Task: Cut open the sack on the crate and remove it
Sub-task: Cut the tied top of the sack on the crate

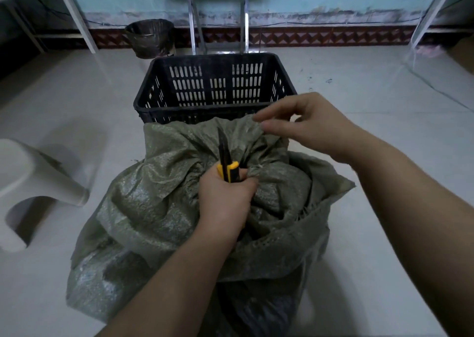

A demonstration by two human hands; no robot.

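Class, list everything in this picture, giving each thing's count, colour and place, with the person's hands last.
sack: one, green woven, on the floor in front, bunched at the top
crate: one, black, slotted, behind the sack
utility knife: one, yellow and black, pointing up, over the sack
stool: one, white, floor at left
bin: one, dark liner, by the wall
left hand: one, grips the utility knife
right hand: one, fingers pinch the sack's top edge

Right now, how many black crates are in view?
1: the black crate stands on the floor just beyond the sack. Another may be hidden under the sack.
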